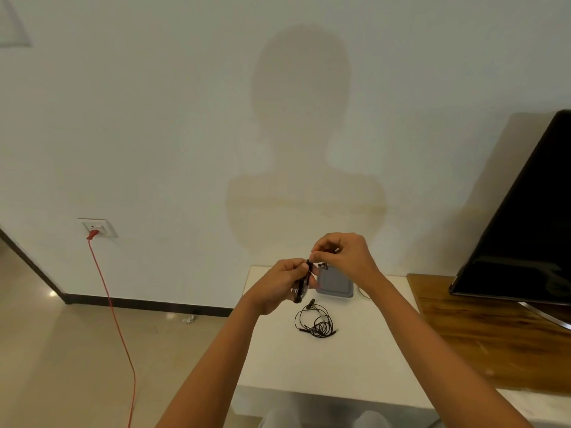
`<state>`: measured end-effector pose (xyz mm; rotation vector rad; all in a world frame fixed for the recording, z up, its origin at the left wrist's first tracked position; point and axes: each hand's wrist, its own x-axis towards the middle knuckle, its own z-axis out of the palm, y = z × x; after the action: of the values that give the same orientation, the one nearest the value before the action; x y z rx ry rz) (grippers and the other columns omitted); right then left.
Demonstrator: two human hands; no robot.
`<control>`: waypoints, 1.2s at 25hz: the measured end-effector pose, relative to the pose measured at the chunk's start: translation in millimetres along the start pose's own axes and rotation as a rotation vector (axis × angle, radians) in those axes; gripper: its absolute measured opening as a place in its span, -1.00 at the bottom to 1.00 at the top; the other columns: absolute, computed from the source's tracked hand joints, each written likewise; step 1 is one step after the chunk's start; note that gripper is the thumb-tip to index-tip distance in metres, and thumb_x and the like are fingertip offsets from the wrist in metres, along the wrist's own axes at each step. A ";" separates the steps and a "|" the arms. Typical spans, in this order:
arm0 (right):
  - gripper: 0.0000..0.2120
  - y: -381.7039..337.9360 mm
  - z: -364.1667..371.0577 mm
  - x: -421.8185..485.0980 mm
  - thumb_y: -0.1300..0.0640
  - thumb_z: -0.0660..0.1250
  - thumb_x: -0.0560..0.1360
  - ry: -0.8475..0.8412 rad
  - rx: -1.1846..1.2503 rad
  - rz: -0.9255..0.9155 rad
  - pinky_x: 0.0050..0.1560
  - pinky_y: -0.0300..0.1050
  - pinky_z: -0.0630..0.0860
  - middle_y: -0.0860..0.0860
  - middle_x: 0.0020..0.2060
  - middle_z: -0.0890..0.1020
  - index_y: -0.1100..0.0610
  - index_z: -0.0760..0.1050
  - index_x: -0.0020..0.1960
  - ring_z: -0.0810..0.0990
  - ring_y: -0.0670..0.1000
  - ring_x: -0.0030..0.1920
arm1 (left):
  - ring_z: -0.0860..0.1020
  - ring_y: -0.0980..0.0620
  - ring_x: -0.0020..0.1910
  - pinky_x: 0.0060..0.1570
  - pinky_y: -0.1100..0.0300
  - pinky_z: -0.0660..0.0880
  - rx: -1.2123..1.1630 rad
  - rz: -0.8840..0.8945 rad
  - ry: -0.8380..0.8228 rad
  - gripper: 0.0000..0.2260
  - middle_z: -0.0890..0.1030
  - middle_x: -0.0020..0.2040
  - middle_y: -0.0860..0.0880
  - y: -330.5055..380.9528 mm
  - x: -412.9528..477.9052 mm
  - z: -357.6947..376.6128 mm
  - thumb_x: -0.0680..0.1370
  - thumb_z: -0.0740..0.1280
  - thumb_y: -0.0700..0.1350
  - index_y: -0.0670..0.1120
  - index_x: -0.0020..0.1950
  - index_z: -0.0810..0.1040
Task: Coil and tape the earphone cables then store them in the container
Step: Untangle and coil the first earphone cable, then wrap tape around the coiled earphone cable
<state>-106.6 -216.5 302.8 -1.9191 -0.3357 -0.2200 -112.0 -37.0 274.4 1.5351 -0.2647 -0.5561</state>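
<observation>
Status: first cable in hand, none visibly stored. The left hand grips a coiled black earphone cable above the white counter. The right hand pinches the coil's top with curled fingers; tape cannot be made out. A second, loosely tangled black earphone cable lies on the counter near the grey rounded-square container. Probably remaining: taping, the second coil, storage.

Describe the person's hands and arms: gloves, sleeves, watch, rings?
Left hand and right hand are bare: no gloves, no rings that show. Left forearm and right forearm are bare down to the frame edge, with no sleeve, watch or band in view. Pale grey cloth at the bottom edge looks like trousers.
</observation>
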 end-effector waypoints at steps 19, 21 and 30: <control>-0.84 142.2 21.4 -49.7 0.29 0.42 0.45 -0.137 0.341 0.413 -0.06 -0.17 0.60 0.16 -0.12 0.72 0.25 0.66 0.02 0.68 0.09 -0.07 | 0.25 0.16 -0.54 -0.27 0.20 0.49 -0.444 -0.392 0.029 -0.72 0.23 -0.48 0.08 -94.2 44.8 20.7 0.66 0.12 -0.06 -0.13 -0.17 0.47; -0.82 163.3 18.1 -47.0 0.24 0.43 0.45 -0.187 0.349 0.467 0.01 -0.08 0.62 0.16 -0.08 0.71 0.25 0.65 0.03 0.68 0.10 -0.03 | 0.23 0.17 -0.53 -0.29 0.23 0.44 -0.307 -0.366 0.038 -0.75 0.26 -0.48 0.10 -107.5 57.1 25.3 0.65 0.13 -0.09 -0.10 -0.17 0.46; -0.66 319.5 -19.9 -39.3 0.22 0.28 0.55 0.081 -0.348 0.714 0.23 -0.13 0.37 0.18 0.27 0.52 0.23 0.44 0.31 0.48 0.15 0.29 | 0.27 0.16 -0.54 -0.21 0.16 0.37 -0.234 -0.350 0.224 -0.77 0.23 -0.50 0.10 -170.1 108.3 38.4 0.64 0.16 -0.09 -0.10 -0.19 0.45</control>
<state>-36.4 -348.5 17.0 -2.2355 0.4752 0.1294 -68.7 -114.6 89.3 1.4066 0.2394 -0.6566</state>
